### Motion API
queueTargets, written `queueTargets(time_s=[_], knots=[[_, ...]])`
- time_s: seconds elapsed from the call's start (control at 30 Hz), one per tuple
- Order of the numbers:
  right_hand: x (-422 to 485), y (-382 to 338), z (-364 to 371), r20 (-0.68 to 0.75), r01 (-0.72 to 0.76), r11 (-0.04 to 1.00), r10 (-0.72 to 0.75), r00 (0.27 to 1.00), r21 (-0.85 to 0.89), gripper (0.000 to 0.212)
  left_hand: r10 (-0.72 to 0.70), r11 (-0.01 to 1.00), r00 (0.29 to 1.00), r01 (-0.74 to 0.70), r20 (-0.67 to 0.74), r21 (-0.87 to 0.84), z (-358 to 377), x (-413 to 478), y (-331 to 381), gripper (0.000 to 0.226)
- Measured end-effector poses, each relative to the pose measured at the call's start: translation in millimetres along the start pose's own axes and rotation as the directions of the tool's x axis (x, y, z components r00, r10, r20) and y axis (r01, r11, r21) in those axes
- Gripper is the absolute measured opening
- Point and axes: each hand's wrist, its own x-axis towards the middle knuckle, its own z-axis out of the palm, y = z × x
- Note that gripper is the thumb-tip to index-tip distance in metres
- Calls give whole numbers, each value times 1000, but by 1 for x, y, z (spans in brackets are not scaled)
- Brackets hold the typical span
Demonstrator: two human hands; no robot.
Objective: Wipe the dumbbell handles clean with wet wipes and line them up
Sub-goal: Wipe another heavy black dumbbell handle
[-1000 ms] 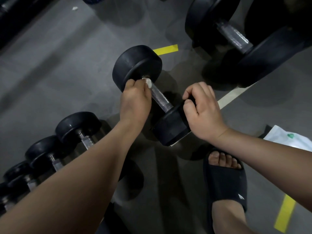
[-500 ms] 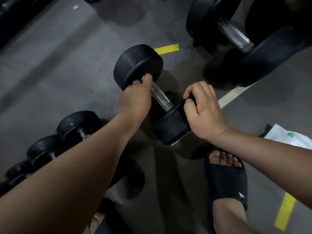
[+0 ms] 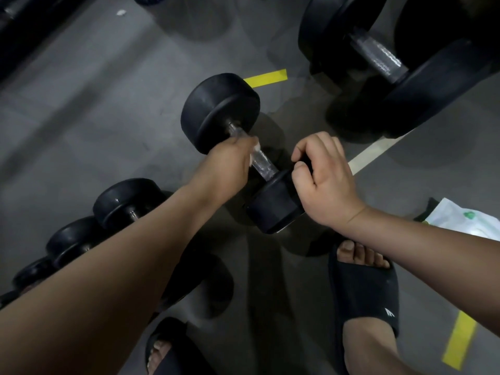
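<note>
Inspector: Head view. Left hand (image 3: pixel 226 165) has slid down the handle (image 3: pixel 264 164), away from the far head (image 3: pixel 219 112), since half a second ago. A short bare stretch of metal now shows between them, and the white wet wipe (image 3: pixel 255 150) peeks out again at the thumb side.

Recorder: Grip?

Inspector: Left hand is clenched round handle and wipe together. Right hand (image 3: pixel 326 181) grasps the top edge of the near head (image 3: pixel 273 211), fingers curled over it.

Recorder: Location of the dumbbell (image 3: pixel 216 102)?

Inspector: On the grey floor (image 3: pixel 94 125), ahead of the right foot. It lies between a row of smaller dumbbells (image 3: pixel 125 201) at lower left and a large dumbbell (image 3: pixel 378 56) at upper right. Whether the near head is off the floor, cannot tell.

Recorder: Markings?

Inspector: Small white logo (image 3: pixel 389 312) on the right black slide (image 3: pixel 365 290), too small to read. White packet (image 3: pixel 460 221) at the right edge carries a green mark; lettering not legible. One yellow tape strip (image 3: pixel 266 77) lies just beyond the far head, another (image 3: pixel 458 342) at lower right. A white line (image 3: pixel 374 152) runs beside the right hand.
</note>
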Motion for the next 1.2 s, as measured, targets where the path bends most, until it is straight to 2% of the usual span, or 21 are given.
queueTargets(time_s=[0.07,0.13,0.27,0.37,0.43,0.53,0.6,0.63,0.7,0.77,0.8,0.93,1.0,1.07,1.13,1.2], knots=[[-1,-1,1,-1,13,1000,-13,1000,-11,8,96,992,993,-90,62,-89,0,-5,-1,33],[-2,-2,2,1,12,1000,-12,1000,-14,8,108,989,989,-97,100,-110,-2,0,-7,29],[-3,-4,3,2,0,1000,1,1000,-3,8,-53,997,999,52,-9,-62,-6,18,-19,31],[-2,-3,3,6,5,1000,-5,1000,0,8,-138,990,990,136,-33,-42,-2,14,-18,40],[-2,-3,2,-1,7,1000,-7,1000,-2,8,-93,992,995,91,-20,-91,2,3,-11,41],[-2,-3,3,5,13,1000,-13,1000,-8,8,112,979,992,-100,61,-175,3,-12,-4,30],[-2,-4,2,14,17,1000,-17,1000,-16,8,180,973,977,-159,118,-169,0,-10,-7,25],[-2,-4,2,17,17,1000,-17,1000,-19,9,183,974,977,-165,110,-155,-1,-6,-9,26],[-2,-5,2,19,18,1000,-18,1000,-19,9,101,985,994,-95,35,-144,0,0,-14,28],[-3,-5,3,17,26,999,-26,1000,-18,9,-15,977,1000,9,-26,-212,1,-3,-13,28],[-3,-5,3,16,28,999,-28,999,-19,10,-22,970,1000,20,-3,-243,2,-7,-10,27],[-3,-5,4,10,28,999,-28,1000,-28,10,168,950,969,-110,180,-291,2,-17,-2,27],[-3,-5,4,9,34,999,-34,999,-27,9,167,961,977,-132,131,-243,0,-11,-7,29],[-3,-4,4,16,29,999,-29,999,-24,10,72,974,997,-69,5,-216,0,-8,-13,31],[-2,-3,4,34,15,1000,-14,999,-15,10,-16,965,996,-8,-88,-263,2,-13,-15,31],[-1,-1,1,64,13,1000,-13,998,3,6,32,945,999,-37,-21,-325,5,-18,-12,31]])
